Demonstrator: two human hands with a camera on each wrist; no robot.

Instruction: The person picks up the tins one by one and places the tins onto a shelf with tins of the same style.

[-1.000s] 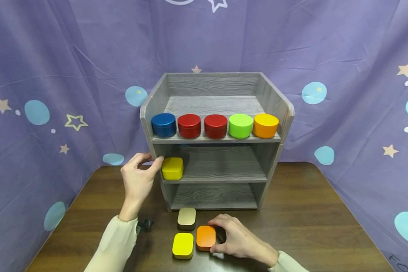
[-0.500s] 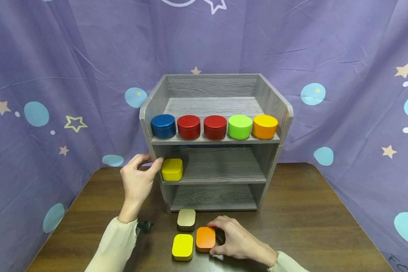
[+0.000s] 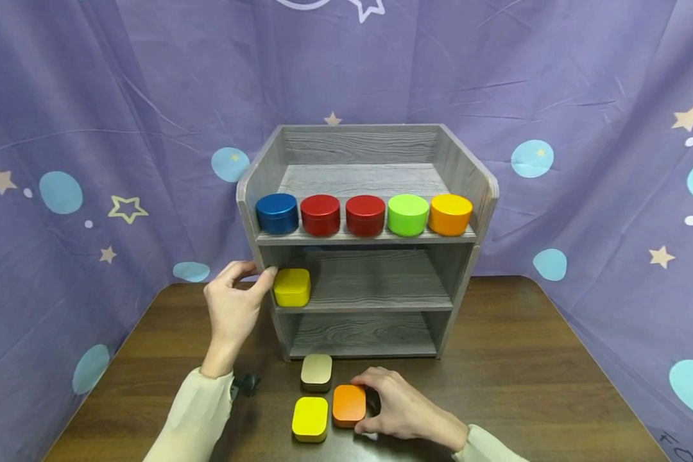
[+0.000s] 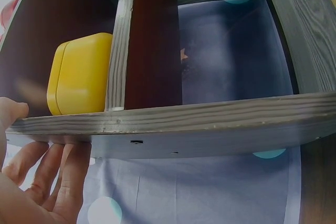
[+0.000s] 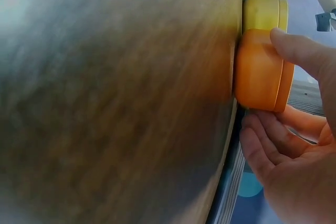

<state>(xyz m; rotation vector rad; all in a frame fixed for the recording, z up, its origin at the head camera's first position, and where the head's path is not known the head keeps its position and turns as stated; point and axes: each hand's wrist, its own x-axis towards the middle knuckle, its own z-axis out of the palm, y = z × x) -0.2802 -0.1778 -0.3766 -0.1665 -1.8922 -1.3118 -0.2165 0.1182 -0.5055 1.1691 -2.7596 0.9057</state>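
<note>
My right hand [image 3: 401, 405] curls its fingers and thumb round the orange rounded-square tin [image 3: 349, 405] lying on the brown wooden table [image 3: 525, 359], beside a yellow tin [image 3: 310, 418] and a beige one [image 3: 316, 371]; my left hand [image 3: 231, 308] grips the left side wall of the grey wooden shelf unit [image 3: 367, 237], steadying it, just beside the yellow tin on the middle shelf [image 3: 292, 287]; I judge the pick-up is just starting, and lifting calls for a firm pinch; my right fingertips behind the tin are hidden.

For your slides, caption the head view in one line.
Right hand grips orange tin; left hand holds grey shelf.
</note>
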